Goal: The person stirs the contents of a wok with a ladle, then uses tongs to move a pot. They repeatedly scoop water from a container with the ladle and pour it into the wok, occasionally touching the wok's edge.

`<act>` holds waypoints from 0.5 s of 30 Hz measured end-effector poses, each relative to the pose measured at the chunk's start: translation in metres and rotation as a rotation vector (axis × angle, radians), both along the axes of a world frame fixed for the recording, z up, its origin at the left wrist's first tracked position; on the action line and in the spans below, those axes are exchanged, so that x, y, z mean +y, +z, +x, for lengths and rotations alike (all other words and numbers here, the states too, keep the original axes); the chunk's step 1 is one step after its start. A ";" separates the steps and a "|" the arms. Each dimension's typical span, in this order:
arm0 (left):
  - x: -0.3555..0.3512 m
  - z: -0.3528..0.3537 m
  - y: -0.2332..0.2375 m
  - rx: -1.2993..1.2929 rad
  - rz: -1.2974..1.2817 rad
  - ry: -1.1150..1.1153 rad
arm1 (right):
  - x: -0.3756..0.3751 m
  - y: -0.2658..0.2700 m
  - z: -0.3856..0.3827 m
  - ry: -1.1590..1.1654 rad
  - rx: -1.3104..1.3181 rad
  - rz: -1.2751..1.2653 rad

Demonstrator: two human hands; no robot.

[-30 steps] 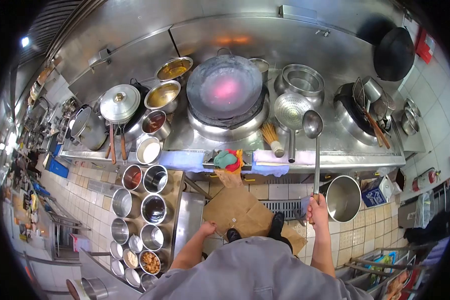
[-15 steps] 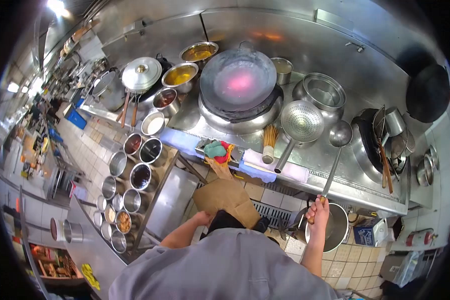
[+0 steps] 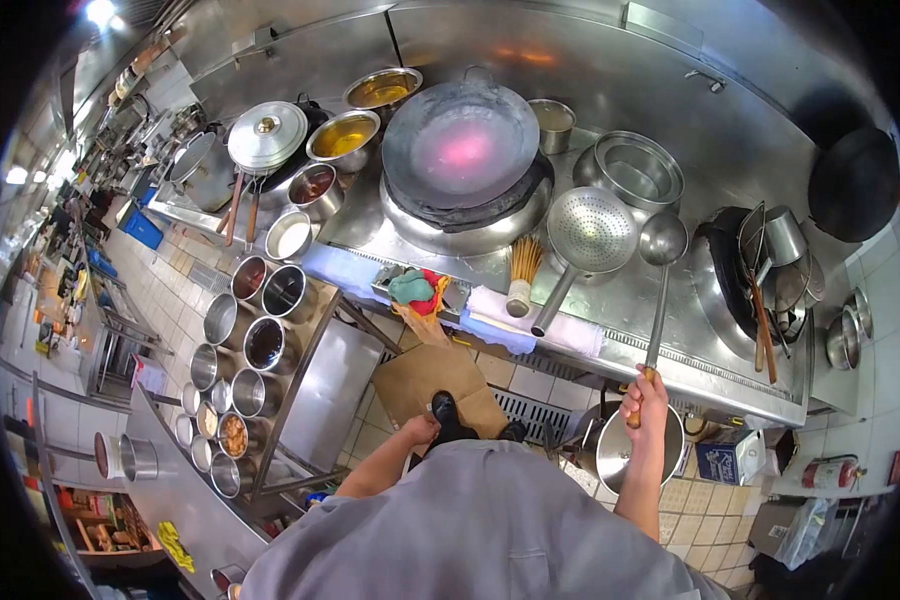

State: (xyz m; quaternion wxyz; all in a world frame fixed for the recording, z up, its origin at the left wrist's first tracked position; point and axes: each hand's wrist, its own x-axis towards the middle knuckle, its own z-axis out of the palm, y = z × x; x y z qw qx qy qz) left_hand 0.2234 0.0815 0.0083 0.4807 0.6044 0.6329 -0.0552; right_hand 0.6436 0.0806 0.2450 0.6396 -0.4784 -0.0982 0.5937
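ladle (image 3: 664, 238) in the person's right hand (image 3: 645, 400): the fingers wrap firmly round the wooden end of its long handle, closed on it, while its bowl reaches out over the steel counter (image 3: 370, 222), right by the rim of a perforated strainer (image 3: 592, 230). whether bowl and strainer touch, or whether the bowl rests on the steel, i cannot tell. the left hand (image 3: 420, 430) hangs low near the person's body, fingers curled into a loose fist, with nothing seen in it; it is over the brown cardboard's (image 3: 435, 385) near edge.

the strainer lies with its handle towards the person, and just left of that handle is a bristle brush (image 3: 523, 272), bristles pointing away. behind the strainer sits a steel pot (image 3: 638, 172) of clear liquid. a big wok (image 3: 460, 150) rests on the burner left of these, with a pink glow in its middle. further left are two bowls of yellow liquid, the nearer bowl (image 3: 345, 140) close to the wok. a towel (image 3: 545, 322) lies along the counter's front edge. below the right hand, a deep pot (image 3: 615, 455) stands beneath the counter's front, partly hidden by the forearm.
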 end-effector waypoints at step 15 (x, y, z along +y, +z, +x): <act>-0.010 -0.007 0.020 0.002 -0.074 0.163 | 0.010 0.002 0.000 0.033 -0.135 -0.032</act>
